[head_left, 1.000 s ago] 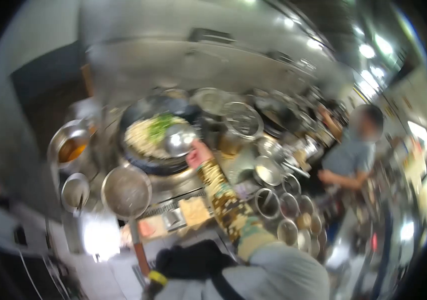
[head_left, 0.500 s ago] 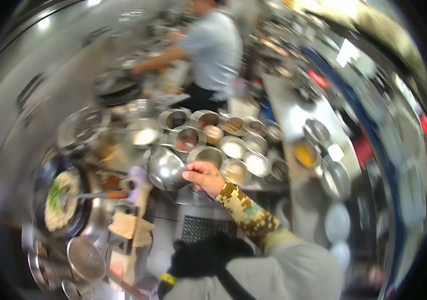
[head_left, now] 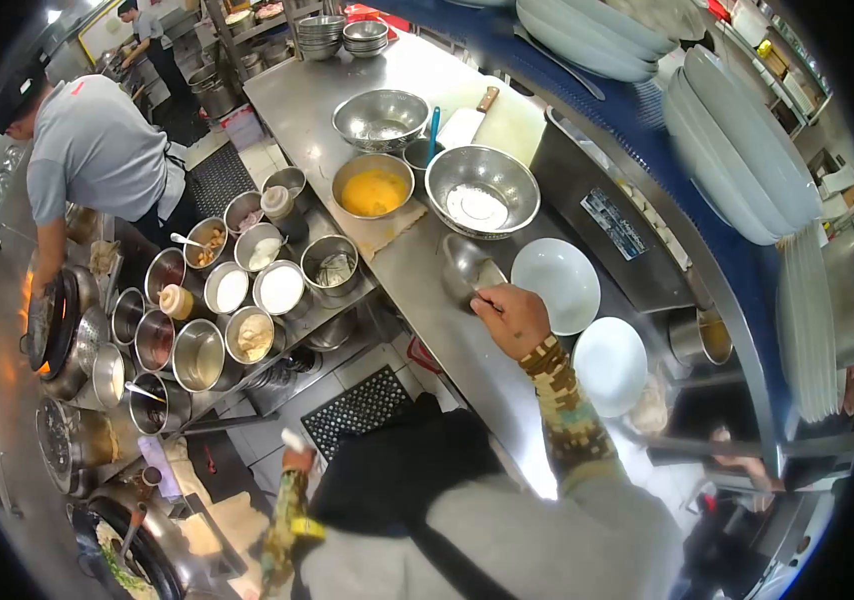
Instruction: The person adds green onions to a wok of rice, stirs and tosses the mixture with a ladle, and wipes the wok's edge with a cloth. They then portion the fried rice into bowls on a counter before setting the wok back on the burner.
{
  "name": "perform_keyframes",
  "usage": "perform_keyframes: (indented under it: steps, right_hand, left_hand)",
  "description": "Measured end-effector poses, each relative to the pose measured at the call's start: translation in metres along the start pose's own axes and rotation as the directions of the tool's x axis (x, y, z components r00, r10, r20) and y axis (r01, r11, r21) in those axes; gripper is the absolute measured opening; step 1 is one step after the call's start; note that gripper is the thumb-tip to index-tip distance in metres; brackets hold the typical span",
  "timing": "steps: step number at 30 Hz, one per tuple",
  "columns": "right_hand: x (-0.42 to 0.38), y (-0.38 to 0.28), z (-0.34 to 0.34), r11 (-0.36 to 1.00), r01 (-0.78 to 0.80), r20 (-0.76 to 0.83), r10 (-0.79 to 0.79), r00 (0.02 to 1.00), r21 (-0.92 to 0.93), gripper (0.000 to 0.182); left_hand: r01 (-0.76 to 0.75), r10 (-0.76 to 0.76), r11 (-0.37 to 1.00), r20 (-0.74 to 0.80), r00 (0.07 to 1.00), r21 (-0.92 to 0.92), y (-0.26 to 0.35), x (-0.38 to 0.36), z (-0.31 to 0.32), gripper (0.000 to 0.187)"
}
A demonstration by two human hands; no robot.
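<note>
Steadying the metal bowl point(head_left: 459, 268) over the counter point(head_left: 422, 300), beside a white dish point(head_left: 559, 286), required a firm rim grip: the right hand point(head_left: 515, 320) had its fingers clamped on the edge, while the left hand point(head_left: 298, 460) showed fingers too small to judge.

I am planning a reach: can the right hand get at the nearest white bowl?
Probably yes: the white bowl lies beside the right hand with nothing visible between, though it holds a metal bowl.

One held bowl point(head_left: 462, 266) — one cleaver point(head_left: 465, 124).
</note>
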State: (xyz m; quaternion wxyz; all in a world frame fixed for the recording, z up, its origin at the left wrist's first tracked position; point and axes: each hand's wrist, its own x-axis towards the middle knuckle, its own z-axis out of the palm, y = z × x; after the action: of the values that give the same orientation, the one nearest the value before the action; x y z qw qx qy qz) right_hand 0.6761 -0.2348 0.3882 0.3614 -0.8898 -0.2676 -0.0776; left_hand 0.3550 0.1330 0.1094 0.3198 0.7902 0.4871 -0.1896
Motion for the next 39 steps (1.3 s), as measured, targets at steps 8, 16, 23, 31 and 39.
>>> perform_keyframes:
  steps: [8, 16, 23, 31, 39]
  right_hand:
    - [-0.017, 0.022, 0.073, 0.914, -0.066, 0.351, 0.219, 0.91, -0.4, 0.021]
    - [0.045, -0.111, 0.131, 0.932, 0.252, 0.27, -0.32, 0.908, 0.26, 0.025]
    - [0.024, -0.302, 0.251, 0.701, 0.352, 0.499, -0.699, 0.513, 0.62, 0.024]
    - [-0.085, -0.566, 0.333, 0.093, 0.576, 0.156, -0.986, -0.062, 0.812, 0.03]
    - [-0.119, -0.623, 0.458, 0.224, 0.586, 0.492, -0.797, -0.349, 0.779, 0.063]
  left_hand:
    - [-0.3, 0.3, 0.954, 0.048, 0.953, -0.021, 0.073, 0.04, 0.01, 0.044]
    - [-0.319, 0.19, 0.661, -0.26, 0.947, -0.679, -0.012, -0.063, -0.051, 0.034]
    - [-0.397, -0.098, -0.43, -0.395, 0.913, -0.811, -0.121, -0.162, -0.114, 0.042]
    - [-0.749, -0.455, -0.532, -0.612, 0.647, -0.395, -0.276, -0.203, -0.19, 0.046]
    - [-0.763, -0.691, -0.477, -0.351, 0.632, -0.437, -0.363, -0.163, -0.288, 0.049]
